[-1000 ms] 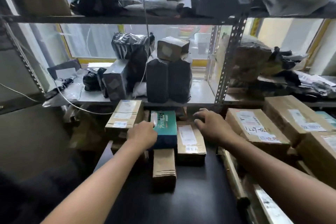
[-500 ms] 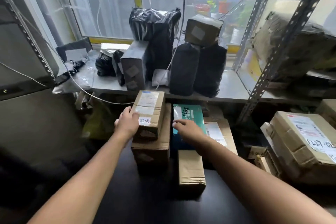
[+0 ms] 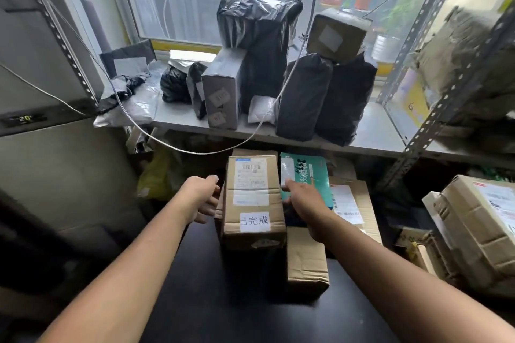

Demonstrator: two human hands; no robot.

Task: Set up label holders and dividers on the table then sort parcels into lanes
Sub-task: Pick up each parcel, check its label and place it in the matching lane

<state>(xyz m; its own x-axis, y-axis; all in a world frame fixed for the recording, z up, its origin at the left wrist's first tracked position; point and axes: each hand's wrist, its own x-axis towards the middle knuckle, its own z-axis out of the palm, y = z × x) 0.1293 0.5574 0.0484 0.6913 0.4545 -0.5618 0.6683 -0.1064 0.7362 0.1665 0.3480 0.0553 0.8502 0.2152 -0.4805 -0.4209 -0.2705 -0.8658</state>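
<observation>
On the table (image 3: 223, 301), at 12 o'clock: the labelled parcel (image 3: 252, 203), a brown carton with a shipping label and a white sticker, lies on top of another carton at the far edge.
Left hand (image 3: 202, 196): at 9 o'clock of the parcel, just beside its left face. The fingers (image 3: 206, 210) are loose and spread and hold nothing. I cannot tell if they touch the carton.
Right hand (image 3: 306, 200): at 3 o'clock of the parcel, resting on the teal box (image 3: 309, 175). The finger that shows is straight; the others are hidden behind the carton.
Neighbours: a small brown box (image 3: 306, 259) at 5 o'clock, a flat parcel (image 3: 351, 203) under the teal box.
Step in hand: probably the sorting, with both hands framing one parcel in its lane.
Dividers and label holders: I see none clearly.
Next move: it calls for pressing both side faces evenly, so that the parcel slides or lifts without pushing the teal box askew.
</observation>
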